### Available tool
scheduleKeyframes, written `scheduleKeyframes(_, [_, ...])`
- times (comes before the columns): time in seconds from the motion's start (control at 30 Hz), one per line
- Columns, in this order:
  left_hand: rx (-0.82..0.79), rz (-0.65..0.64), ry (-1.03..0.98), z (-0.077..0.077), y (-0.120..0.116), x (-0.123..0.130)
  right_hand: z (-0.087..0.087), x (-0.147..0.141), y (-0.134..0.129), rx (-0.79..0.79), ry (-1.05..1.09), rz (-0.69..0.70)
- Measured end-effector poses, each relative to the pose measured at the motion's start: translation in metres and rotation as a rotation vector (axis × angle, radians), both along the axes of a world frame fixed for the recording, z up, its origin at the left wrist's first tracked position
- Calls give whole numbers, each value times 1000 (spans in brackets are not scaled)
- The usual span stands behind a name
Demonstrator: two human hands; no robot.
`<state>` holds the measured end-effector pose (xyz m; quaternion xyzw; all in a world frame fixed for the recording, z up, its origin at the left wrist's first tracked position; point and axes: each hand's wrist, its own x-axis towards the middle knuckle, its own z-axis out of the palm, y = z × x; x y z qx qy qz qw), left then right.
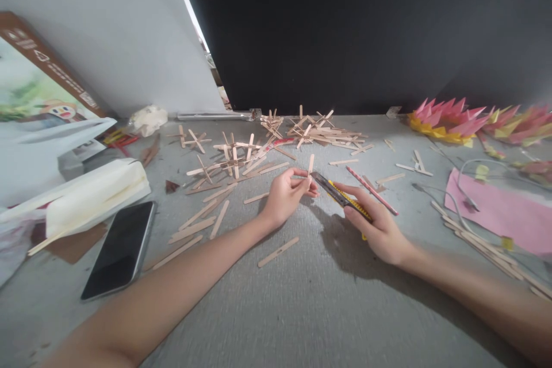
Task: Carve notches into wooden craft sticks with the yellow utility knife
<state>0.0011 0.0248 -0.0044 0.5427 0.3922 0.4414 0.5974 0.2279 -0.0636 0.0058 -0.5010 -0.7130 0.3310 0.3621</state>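
Pinched in the fingers of my left hand [288,192] is a popsicle stick [311,164], its upper end pointing up. My right hand [379,224] is wrapped round a yellow and black utility knife [345,196]. The knife's front end is right beside the stick and my left fingertips; whether the blade touches the wood I cannot tell. Below my left hand a loose stick with a slot in its middle [278,252] lies flat on the grey table [276,310]. A red and white pencil-like rod [371,190] lies just beyond my right hand.
Joined and loose sticks [328,133] are heaped at the back. On the left lie a phone [121,250] and a cream paper packet [99,190]. To the right are pink and yellow paper flowers [448,122], a pink sheet [495,213], a cable [463,207] and more sticks [487,244].
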Motion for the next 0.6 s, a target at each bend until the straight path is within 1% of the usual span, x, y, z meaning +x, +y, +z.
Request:
scheduleKeyframes(0.23, [13,-10,-12,4,1,-2,-5,0,3,-135,174,-9])
scheduleKeyframes(0.4, [46,-10,-21,1,2,-2,-6,2,6,-147,232,11])
scheduleKeyframes(0.6, [82,4,-14,-1,4,-2,0,3,8,-125,220,-2])
